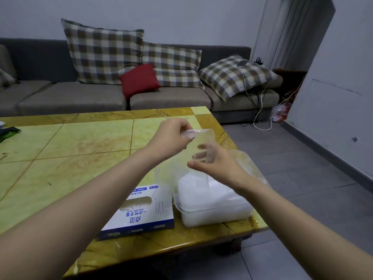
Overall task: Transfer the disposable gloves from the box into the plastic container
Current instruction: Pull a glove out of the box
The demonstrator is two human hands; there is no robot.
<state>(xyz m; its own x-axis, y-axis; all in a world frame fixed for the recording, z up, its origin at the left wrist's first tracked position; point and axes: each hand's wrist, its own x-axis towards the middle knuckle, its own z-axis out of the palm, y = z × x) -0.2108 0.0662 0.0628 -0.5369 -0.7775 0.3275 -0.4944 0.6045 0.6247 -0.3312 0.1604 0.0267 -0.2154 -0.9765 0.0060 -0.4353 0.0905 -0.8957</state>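
Observation:
A white and blue glove box (pixel 139 214) lies flat on the table near its front edge, its oval slot facing up. Right beside it stands the clear plastic container (pixel 214 213), holding a pile of whitish gloves. Above the container I hold up one transparent disposable glove (pixel 203 138). My left hand (pixel 171 136) pinches the glove's top edge. My right hand (pixel 214 160) is at the glove's lower part, its fingers seen through the film with the thumb out in front.
The yellow-green marble table (pixel 80 150) ends just right of the container, with grey floor (pixel 302 168) beyond. A clear lid (pixel 246 160) sits behind the container. A dark packet (pixel 8 132) lies at the table's far left. A grey sofa (pixel 121 93) with cushions stands behind.

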